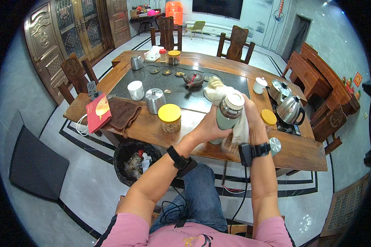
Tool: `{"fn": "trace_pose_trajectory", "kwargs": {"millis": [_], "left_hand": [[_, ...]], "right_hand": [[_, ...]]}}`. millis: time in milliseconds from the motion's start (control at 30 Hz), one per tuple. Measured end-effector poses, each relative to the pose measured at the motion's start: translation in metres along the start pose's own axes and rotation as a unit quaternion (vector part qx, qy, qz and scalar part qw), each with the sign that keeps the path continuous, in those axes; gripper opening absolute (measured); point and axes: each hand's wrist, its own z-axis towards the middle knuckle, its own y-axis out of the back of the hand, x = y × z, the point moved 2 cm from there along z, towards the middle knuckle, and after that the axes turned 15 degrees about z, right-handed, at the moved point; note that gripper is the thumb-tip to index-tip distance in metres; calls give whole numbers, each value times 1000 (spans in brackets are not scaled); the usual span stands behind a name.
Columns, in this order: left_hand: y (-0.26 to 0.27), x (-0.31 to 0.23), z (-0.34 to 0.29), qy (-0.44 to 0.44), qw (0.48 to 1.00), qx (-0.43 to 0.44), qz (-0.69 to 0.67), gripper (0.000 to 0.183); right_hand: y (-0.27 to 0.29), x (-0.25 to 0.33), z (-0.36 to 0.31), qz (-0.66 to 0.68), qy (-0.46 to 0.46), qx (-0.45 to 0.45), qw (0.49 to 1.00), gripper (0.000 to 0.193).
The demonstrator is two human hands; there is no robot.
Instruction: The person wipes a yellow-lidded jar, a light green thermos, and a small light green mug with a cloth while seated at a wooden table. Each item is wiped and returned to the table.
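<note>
My left hand (pixel 206 129) grips the lower body of a pale green steel thermos flask (pixel 228 113), held upright above the near edge of the wooden tea table (pixel 301 154). Pressed against the flask's right side, my right hand (pixel 251 117) holds a crumpled white cloth (pixel 218 92); the cloth bunches above the flask's open top and hangs down beside it. Both wrists wear black bands.
On the table stand a yellow-lidded jar (pixel 170 118), a steel canister (pixel 155 100), a white cup (pixel 135 90), a brown teapot (pixel 193 80), two steel kettles (pixel 289 109), a red packet (pixel 98 112) and a brown towel (pixel 123 113). A black waste bin (pixel 136 161) sits below. Wooden chairs surround the table.
</note>
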Motion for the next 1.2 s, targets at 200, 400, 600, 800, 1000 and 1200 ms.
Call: {"fn": "trace_pose_trajectory", "kwargs": {"millis": [200, 400, 600, 800, 1000, 1200], "left_hand": [[-1, 2, 3, 39, 998, -30, -29, 99], [-15, -4, -4, 68, 996, -50, 36, 86], [-16, -7, -4, 96, 986, -135, 35, 79], [-19, -6, -9, 89, 982, -160, 53, 77], [-26, -2, -8, 54, 982, -167, 70, 94], [-21, -5, -19, 80, 976, -177, 100, 105]], "right_hand": [[-13, -2, 14, -28, 72, -2, 997, 38], [-12, -14, -38, -95, 235, -77, 964, 47], [-41, -38, -73, -290, 312, -151, 892, 45], [-38, -17, -108, -313, 248, -114, 910, 43], [-41, 30, -153, -523, 254, -181, 793, 33], [-67, 53, -170, -406, 120, -58, 904, 34]]}}
